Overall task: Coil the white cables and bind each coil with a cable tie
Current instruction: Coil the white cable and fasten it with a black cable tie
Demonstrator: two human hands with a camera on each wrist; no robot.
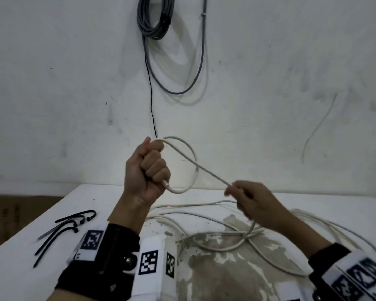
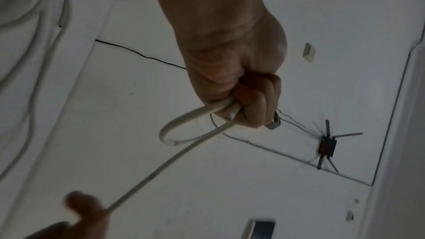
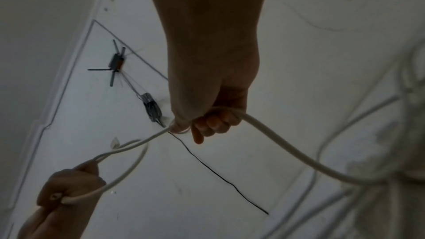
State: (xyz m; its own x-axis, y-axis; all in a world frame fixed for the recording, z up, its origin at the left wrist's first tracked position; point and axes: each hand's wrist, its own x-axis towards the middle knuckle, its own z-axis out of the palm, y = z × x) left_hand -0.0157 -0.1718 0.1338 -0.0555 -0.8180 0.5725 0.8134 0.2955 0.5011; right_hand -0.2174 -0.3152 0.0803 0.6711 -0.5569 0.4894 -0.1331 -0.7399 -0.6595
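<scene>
In the head view, the left hand (image 1: 149, 170) is a raised fist gripping one loop of the white cable (image 1: 188, 157) above the table (image 1: 20, 263). The right hand (image 1: 253, 203) pinches the strand running down from that loop; loose cable lies on the table beneath. Black cable ties (image 1: 65, 227) lie to the left.

The left wrist view shows the fingers (image 2: 257, 97) curled round the loop (image 2: 181, 124).

The right wrist view shows the thumb and fingers (image 3: 214, 124) pinching the cable, which trails right toward the table.
</scene>
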